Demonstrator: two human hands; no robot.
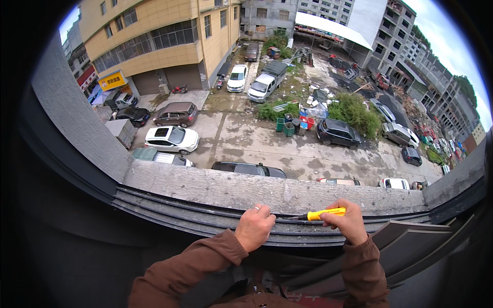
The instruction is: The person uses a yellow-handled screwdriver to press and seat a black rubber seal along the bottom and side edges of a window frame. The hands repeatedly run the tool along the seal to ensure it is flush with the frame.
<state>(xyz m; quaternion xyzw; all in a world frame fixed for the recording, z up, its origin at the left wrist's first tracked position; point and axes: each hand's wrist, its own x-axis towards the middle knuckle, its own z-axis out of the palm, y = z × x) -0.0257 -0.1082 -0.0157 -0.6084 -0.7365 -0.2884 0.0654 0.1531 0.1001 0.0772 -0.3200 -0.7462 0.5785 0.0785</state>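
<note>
Fingers of the right hand (pixel 351 219) are gripping a yellow-handled, black-collared screwdriver (pixel 328 212), which is pointing left at lower centre-right, above the dark, grooved window track (pixel 169 215). At lower centre, the left hand (pixel 255 228) is curling its fingers together; whether they are holding anything cannot be told.

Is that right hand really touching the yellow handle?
Touching. The head view shows the right hand gripping the yellow handle near its back end.

This is an upper-storey window opening (pixel 77 102), shown by its grooved frame (pixel 154 207), rough sill (pixel 215 188) and parked cars (pixel 172 138) below.
</note>
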